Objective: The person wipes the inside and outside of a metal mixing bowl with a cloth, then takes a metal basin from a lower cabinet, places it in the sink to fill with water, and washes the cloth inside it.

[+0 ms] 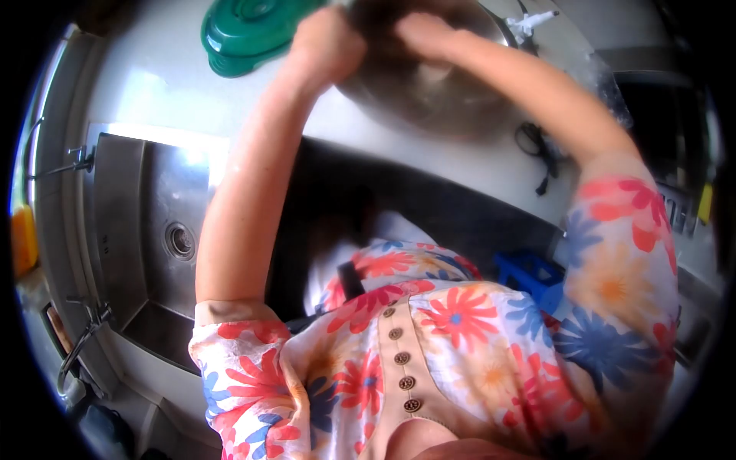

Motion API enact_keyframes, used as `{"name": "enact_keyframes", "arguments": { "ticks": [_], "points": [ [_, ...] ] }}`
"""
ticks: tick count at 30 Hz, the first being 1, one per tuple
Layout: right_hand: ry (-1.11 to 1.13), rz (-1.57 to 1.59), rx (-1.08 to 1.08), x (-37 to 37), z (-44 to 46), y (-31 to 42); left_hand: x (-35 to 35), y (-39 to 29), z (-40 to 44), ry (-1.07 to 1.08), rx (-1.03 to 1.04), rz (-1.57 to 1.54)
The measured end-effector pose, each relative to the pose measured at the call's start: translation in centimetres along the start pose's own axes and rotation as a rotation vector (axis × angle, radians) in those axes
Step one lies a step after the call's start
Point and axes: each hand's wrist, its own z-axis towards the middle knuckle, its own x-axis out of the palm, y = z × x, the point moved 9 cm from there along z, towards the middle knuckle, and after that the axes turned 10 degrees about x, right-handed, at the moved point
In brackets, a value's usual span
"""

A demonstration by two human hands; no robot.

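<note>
At the top of the head view, a large round metal bowl [452,100] rests on the pale counter, blurred. My left hand [330,46] is at its left rim, curled closed, with whatever it holds hidden. Over the bowl's upper inside is my right hand [424,34], its fingers smeared by motion. Something small and pale, too blurred to name, shows in the bowl just below my right hand. Beside my left hand, on the counter, lies a green translucent lid or container [249,34].
A steel sink [165,199] with a drain is on the left, with taps [80,159] along its edge. A black cable [540,149] lies right of the bowl. A blue plastic stool or crate [529,277] stands below the counter.
</note>
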Motion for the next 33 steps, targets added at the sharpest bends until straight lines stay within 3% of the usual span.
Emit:
{"name": "enact_keyframes", "arguments": {
  "ticks": [3, 6, 9, 13, 17, 21, 28, 30, 33],
  "points": [
    [0.018, -0.143, 0.0, 0.5, -1.6, -1.0, -0.4, -0.9, 0.0, -0.069, 0.074, -0.164],
    [0.182, -0.178, 0.029, 2.4, -4.2, -1.1, 0.0, -1.6, -1.0, -0.119, 0.034, -0.316],
    [0.214, -0.067, 0.008, 3.3, -6.1, -0.8, 0.9, -0.8, -1.0, -0.132, -0.019, -0.475],
    [0.24, -0.01, -0.013, 4.1, -7.2, 0.1, 1.0, -1.1, -0.9, -0.087, -0.006, -0.432],
    [0.069, 0.037, 0.122, 2.6, -5.4, -2.1, 0.5, -2.1, -0.7, -0.063, 0.082, -0.25],
    [0.077, 0.054, 0.158, 2.7, -4.3, -2.6, 0.4, -2.0, -0.6, -0.061, 0.084, -0.239],
    [-0.046, 0.019, -0.215, 1.8, -4.9, 0.8, 0.6, -2.2, -0.8, -0.07, 0.119, -0.234],
    [-0.139, 0.413, -0.304, -0.4, -6.2, 2.0, 0.9, -2.0, -0.9, -0.015, 0.063, -0.321],
    [-0.076, 0.527, -0.171, 2.2, -2.7, 2.3, 0.4, -2.5, -0.8, -0.037, 0.126, -0.232]
  ]
}}
